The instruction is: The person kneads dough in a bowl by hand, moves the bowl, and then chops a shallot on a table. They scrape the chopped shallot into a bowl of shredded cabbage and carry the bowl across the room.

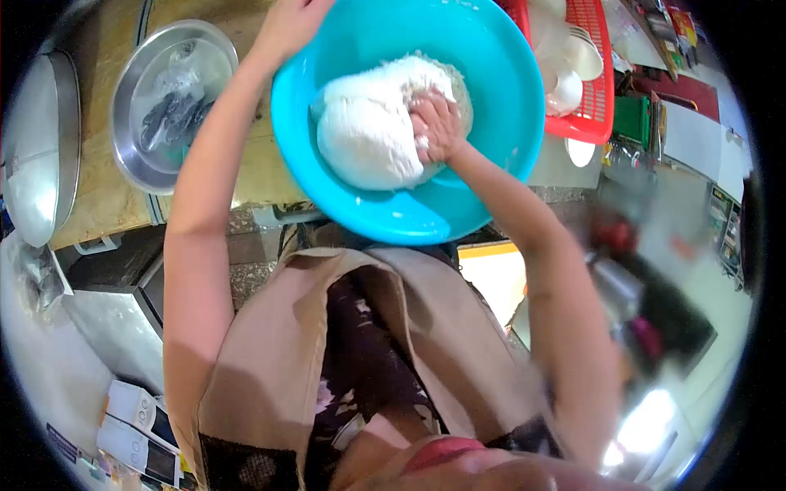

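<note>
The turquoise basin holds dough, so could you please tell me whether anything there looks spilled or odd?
Nothing stands out: the dough lies within the turquoise basin, the right hand against it, and the white smears on the basin's wall look ordinary for dough work.

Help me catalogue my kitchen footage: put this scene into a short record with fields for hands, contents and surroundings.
Left hand: at the rim of the round turquoise plastic basin, partly out of frame
Right hand: pressed against the large, white, dough-like mass
Basin contents: that mass
Left of basin: round silver metal bowl on a yellowish wooden table
Right of basin: red perforated plastic basket holding white rounded items
</note>
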A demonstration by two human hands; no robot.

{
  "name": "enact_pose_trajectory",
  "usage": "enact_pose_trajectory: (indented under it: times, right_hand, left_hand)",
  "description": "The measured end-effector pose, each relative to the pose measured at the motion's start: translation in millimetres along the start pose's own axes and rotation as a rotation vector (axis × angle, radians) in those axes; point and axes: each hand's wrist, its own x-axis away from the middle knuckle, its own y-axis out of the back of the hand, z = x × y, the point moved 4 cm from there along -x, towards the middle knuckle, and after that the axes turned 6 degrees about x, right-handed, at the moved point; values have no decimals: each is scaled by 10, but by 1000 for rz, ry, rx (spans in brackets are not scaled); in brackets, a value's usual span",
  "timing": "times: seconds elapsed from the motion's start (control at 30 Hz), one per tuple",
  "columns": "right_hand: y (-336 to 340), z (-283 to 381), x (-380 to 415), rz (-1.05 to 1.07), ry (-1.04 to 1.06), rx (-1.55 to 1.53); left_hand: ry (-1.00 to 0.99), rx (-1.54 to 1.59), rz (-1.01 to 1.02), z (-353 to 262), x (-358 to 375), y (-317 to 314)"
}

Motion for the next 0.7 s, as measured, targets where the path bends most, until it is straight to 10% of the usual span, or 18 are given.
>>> enact_pose_trajectory:
  times: [0.13,0.3,0.43,0.6,0.7]
  right_hand:
    - [263,172,-72,174,-207,-11]
    - [845,-177,-542,-58,-345,-331]
    - [-407,-358,-1633,700,-634,-471]
    - [-342,312,-1635,1092,-330,-357]
    - [116,487,-1150,821,-10,-321]
  left_hand:
    - [-80,-352,-94,-66,141,-82]
    - [6,465,-543,356,1705,-437]
    - [15,607,-657,443,2015,-702]
    - [-103,387,-702,476,1690,-361]
    - [-154,468,-609,496,1372,-94]
